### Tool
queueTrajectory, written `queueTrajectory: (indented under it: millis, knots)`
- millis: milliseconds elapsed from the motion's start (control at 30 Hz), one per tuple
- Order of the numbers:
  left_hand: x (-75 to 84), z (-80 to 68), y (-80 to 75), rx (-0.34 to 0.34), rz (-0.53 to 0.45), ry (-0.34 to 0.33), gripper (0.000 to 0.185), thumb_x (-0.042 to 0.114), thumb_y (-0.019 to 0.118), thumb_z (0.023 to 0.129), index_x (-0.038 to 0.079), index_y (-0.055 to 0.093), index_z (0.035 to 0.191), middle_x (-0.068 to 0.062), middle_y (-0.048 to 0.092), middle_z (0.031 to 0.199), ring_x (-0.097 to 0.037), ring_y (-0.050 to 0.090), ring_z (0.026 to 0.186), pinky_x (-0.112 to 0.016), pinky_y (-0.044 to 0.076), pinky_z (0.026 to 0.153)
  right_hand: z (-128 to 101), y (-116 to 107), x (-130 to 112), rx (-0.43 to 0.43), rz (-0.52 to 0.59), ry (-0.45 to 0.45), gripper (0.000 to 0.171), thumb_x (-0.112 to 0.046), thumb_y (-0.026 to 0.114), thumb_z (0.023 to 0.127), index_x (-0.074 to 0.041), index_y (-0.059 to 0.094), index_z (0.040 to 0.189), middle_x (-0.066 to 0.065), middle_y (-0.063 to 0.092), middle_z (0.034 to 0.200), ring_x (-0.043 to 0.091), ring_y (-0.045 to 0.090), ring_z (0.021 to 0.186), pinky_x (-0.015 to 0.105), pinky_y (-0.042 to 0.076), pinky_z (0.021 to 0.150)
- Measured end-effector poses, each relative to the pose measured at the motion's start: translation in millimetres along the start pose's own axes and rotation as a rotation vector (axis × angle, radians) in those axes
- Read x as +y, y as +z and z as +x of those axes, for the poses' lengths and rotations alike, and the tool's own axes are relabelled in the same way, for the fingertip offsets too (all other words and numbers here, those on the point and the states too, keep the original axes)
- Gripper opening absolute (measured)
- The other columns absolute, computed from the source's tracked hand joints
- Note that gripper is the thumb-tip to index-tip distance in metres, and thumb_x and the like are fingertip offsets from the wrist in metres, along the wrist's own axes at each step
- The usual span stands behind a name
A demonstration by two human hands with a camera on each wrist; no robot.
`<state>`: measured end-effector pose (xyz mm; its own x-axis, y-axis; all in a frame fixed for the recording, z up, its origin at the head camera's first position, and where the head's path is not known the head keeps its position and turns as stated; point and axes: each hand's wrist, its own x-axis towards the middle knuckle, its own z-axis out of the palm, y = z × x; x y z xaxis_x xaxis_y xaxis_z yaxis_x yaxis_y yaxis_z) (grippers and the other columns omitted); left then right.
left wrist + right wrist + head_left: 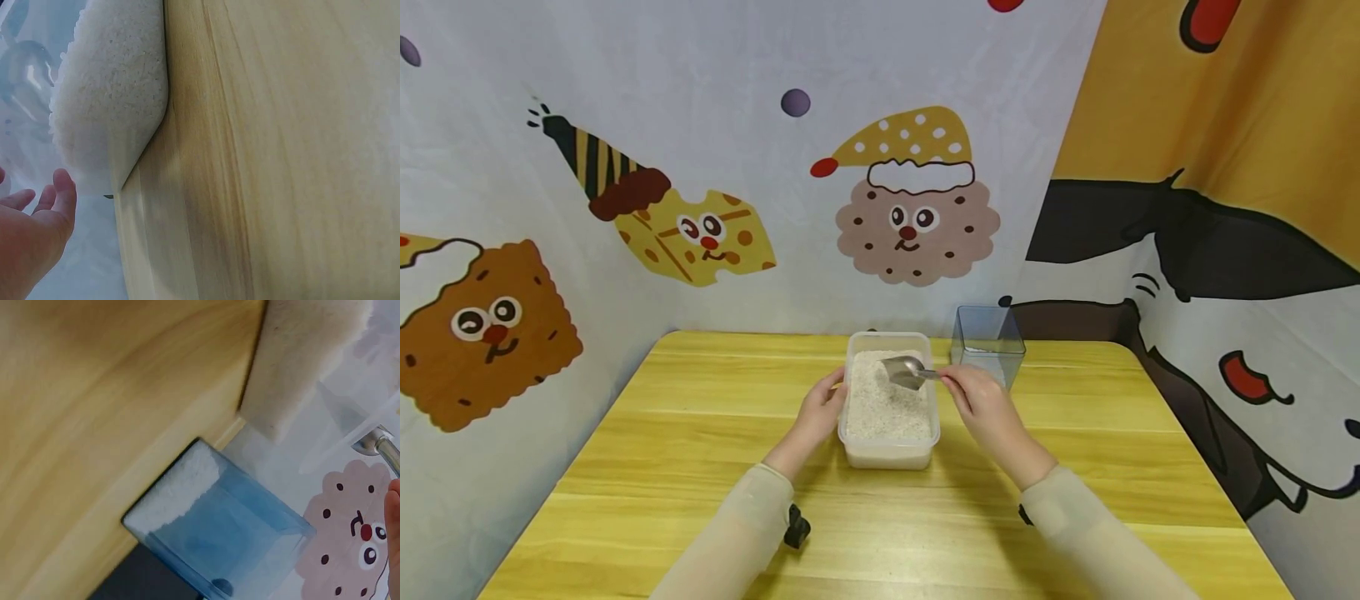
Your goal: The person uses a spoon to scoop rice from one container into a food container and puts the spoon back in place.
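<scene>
A clear plastic box (889,450) full of white rice (880,404) stands mid-table. My left hand (829,398) rests with relaxed fingers against the box's left wall; in the left wrist view the left hand (44,209) lies beside the rice box (112,106). My right hand (951,382) pinches the handle of a metal scoop (902,369), whose bowl sits over the rice at the far end. The scoop handle (382,445) shows at the right wrist view's edge. A blue see-through tub (988,342) stands behind my right hand, and the tub (219,537) holds a little rice at its bottom.
The yellow wooden table (700,433) is backed by cartoon-printed cloth walls (700,125) at the rear and on both sides. The tub stands near the table's far edge, just right of the rice box.
</scene>
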<state>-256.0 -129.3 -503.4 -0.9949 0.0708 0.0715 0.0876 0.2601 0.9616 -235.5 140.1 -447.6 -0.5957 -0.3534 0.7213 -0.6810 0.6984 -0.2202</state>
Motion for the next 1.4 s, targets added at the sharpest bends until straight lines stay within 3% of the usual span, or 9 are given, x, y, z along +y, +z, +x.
queueTrajectory:
  millis: [167, 500, 667, 900, 1067, 1233, 1400]
  knots:
    - [0.5, 0.2, 0.4, 0.001, -0.003, -0.018, 0.045, 0.019, 0.044, 0.102, 0.006, 0.038, 0.144, -0.014, 0.044, 0.144, -0.032, 0.052, 0.121, -0.044, 0.049, 0.095, 3.7, 3.7, 1.9, -0.004, -0.050, -0.134, 0.019, -0.004, 0.070, 0.082, -0.005, 0.067, 0.100, 0.006, 0.070, 0.094, 0.023, 0.065, 0.088, 0.035, 0.055, 0.080]
    - [1.5, -0.7, 0.8, -0.005, 0.007, -0.013, 0.045, 0.019, 0.044, 0.102, 0.005, 0.037, 0.144, -0.015, 0.044, 0.144, -0.033, 0.051, 0.122, -0.044, 0.049, 0.095, 8.2, -0.1, 0.3, -0.142, -0.154, -0.247, 0.016, -0.009, 0.065, 0.086, -0.003, 0.066, 0.101, 0.007, 0.069, 0.099, 0.022, 0.065, 0.092, 0.031, 0.055, 0.081]
    - [1.6, -0.1, 0.8, -0.005, 0.000, -0.019, 0.045, 0.018, 0.043, 0.102, 0.005, 0.038, 0.144, -0.014, 0.044, 0.144, -0.033, 0.051, 0.122, -0.045, 0.049, 0.095, 10.7, -5.8, -6.3, -0.191, -0.117, -0.157, 0.014, -0.007, 0.069, 0.084, -0.004, 0.067, 0.098, 0.006, 0.070, 0.095, 0.021, 0.066, 0.089, 0.030, 0.056, 0.078]
    - [1.9, -0.2, 0.4, 0.002, 0.002, -0.032, 0.045, 0.020, 0.043, 0.102, 0.006, 0.038, 0.144, -0.013, 0.044, 0.144, -0.032, 0.051, 0.122, -0.045, 0.049, 0.095, 16.3, -17.5, -17.9, -0.309, -0.030, 0.081, 0.008, -0.012, 0.063, 0.091, -0.008, 0.068, 0.094, 0.002, 0.069, 0.088, 0.016, 0.065, 0.082, 0.029, 0.055, 0.070]
    - [3.6, -1.5, 0.6, 0.001, 0.000, -0.038, 0.045, 0.019, 0.043, 0.102, 0.006, 0.038, 0.145, -0.013, 0.044, 0.144, -0.032, 0.051, 0.123, -0.045, 0.049, 0.096, 18.9, -24.6, -22.9, -0.380, 0.003, 0.206, 0.012, -0.018, 0.058, 0.095, -0.011, 0.067, 0.095, -0.001, 0.064, 0.080, 0.008, 0.051, 0.065, 0.024, 0.044, 0.057]
    - [4.5, -2.7, 0.4, 0.003, 0.008, -0.026, 0.045, 0.019, 0.043, 0.102, 0.005, 0.037, 0.144, -0.014, 0.044, 0.144, -0.033, 0.051, 0.123, -0.044, 0.048, 0.097, 20.1, -30.6, -25.4, -0.408, 0.049, 0.272, 0.016, -0.021, 0.055, 0.096, -0.011, 0.067, 0.098, -0.002, 0.060, 0.076, 0.009, 0.045, 0.063, 0.025, 0.041, 0.056]
    - [24.5, -11.9, -2.8, -0.019, -0.005, -0.016, 0.045, 0.013, 0.042, 0.102, -0.002, 0.035, 0.144, -0.021, 0.041, 0.144, -0.038, 0.049, 0.123, -0.046, 0.048, 0.097, 20.1, -37.0, -25.5, -0.436, 0.133, 0.343, 0.017, -0.022, 0.053, 0.098, -0.012, 0.066, 0.095, -0.003, 0.058, 0.074, 0.010, 0.045, 0.060, 0.025, 0.041, 0.052]
